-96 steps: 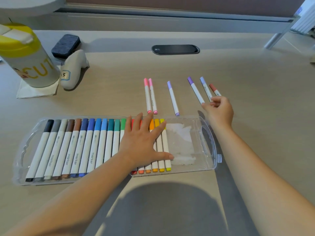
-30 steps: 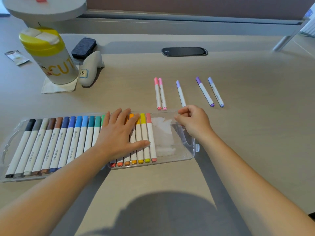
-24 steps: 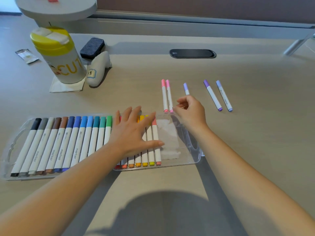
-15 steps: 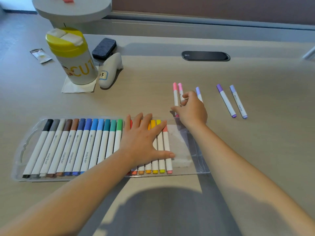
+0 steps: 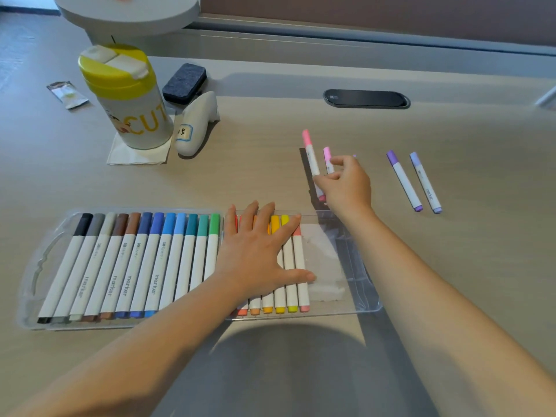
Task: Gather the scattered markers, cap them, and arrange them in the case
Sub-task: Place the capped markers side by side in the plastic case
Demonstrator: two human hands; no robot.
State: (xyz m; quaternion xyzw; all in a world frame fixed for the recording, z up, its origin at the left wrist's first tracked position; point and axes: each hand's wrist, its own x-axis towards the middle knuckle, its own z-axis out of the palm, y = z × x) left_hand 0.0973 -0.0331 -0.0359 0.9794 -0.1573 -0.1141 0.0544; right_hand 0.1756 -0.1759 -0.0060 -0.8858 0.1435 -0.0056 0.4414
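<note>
A: Markers fill most of the case (image 5: 54, 257), capped, side by side from black to a salmon one (image 5: 301, 266); a bare gap is left at the case's right end. Four more lie in plain sight on the tabletop (image 5: 270, 176) beyond it.

B: Which step is this?

A: Gathering, it seems. The right hand (image 5: 346, 185) pinches a pink marker (image 5: 311, 158) between thumb and fingers, its cap tipped up off the tabletop. A second pink marker (image 5: 328, 159) is just beside it, partly hidden by the fingers; whether the hand holds that one too cannot be told.

B: And the left hand (image 5: 258, 254)?

A: Flat, with fingers spread, pressing on the orange and yellow markers, likely to keep the row tight.

B: What does the next move call for?

A: Probably carrying the pink marker to the gap and laying it parallel against the salmon one, cap end away from the person like the rest. Two purple markers (image 5: 404, 180) lie well apart to the right, not yet collected. A speck of purple shows behind the right hand, too hidden to identify.
</note>
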